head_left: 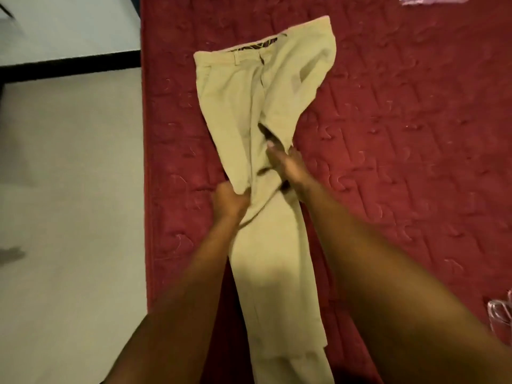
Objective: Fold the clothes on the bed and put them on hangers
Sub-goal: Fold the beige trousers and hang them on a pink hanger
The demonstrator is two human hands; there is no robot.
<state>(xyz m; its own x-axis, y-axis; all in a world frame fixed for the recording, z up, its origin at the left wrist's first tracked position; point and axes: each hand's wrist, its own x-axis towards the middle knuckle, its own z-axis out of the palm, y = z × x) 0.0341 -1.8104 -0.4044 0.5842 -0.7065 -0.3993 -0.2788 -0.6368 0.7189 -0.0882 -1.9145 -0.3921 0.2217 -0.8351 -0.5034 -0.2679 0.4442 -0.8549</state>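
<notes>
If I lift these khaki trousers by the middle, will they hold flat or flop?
Likely floppy: the trousers bunch and crease where the left hand grips them. Probably light, as one grip gathers the cloth. The quilted bed may drag on them.

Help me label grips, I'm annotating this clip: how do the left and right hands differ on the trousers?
The left hand curls round bunched cloth at the left edge of the trousers; the right hand lies with straighter fingers, pointing into the crotch fold. The left hand sits nearer the person; the right hand reaches farther up. Both touch the trousers on the bed.
</notes>
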